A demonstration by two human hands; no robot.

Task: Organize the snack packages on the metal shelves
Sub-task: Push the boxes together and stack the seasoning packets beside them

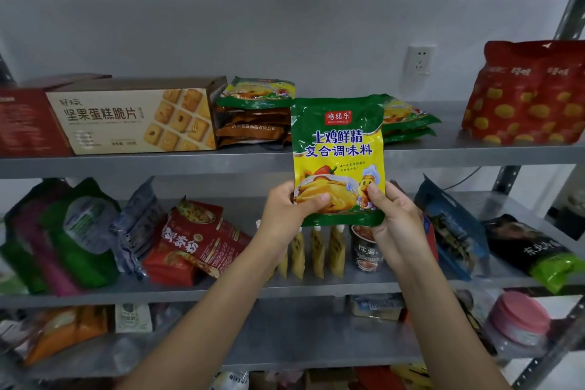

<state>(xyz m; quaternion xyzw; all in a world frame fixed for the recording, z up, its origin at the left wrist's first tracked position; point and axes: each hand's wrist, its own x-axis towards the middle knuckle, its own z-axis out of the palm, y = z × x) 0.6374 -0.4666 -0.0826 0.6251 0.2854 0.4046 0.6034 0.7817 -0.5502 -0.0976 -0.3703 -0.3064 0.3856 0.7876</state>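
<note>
Steel shelves (474, 157), upper tier, left to right: one red box (28, 123), one biscuit box (126, 119), a brown packet stack (253, 131) with one green-yellow packet (258, 93) lying on top, a pile (408, 122) of at least two more of the same, and one red dotted bag (525, 98) far right.

One seasoning packet (338, 149) is held upright in front of the tier's edge, partly covering the pile. Left hand (285, 215) and right hand (395, 218) each pinch a bottom corner, thumb on the front, other fingers curled behind. Both forearms reach up from below.

Lower tier: red packets (196, 241), four yellow sachets (316, 250), one cup (367, 250), one blue bag (452, 231). The hands hide the sachet tops and part of the cup.
</note>
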